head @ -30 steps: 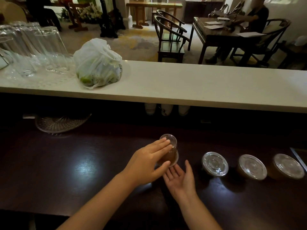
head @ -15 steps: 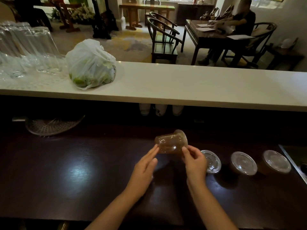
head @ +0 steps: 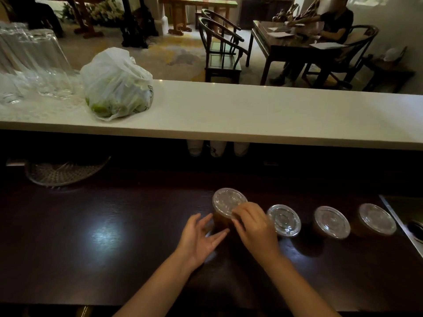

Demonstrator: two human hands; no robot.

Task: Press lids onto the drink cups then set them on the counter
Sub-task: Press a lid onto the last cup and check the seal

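A: Item one, the drink cup (head: 221, 221) with the clear lid (head: 229, 202)?
B: Standing upright on the dark wooden counter (head: 114, 236), leftmost in a row. The right hand (head: 255, 225) is gripping its near right side, fingertips touching the lid's rim.
A: The left hand (head: 199, 236)?
B: Spread wide, palm facing the cup, fingertips just beside its base; holding nothing.
A: Remaining stock?
B: Three lidded cups (head: 330, 221) are sitting to the right, spaced apart. On the white upper ledge (head: 274, 113), a plastic bag (head: 116, 85) is lying beside upturned glasses (head: 39, 65).
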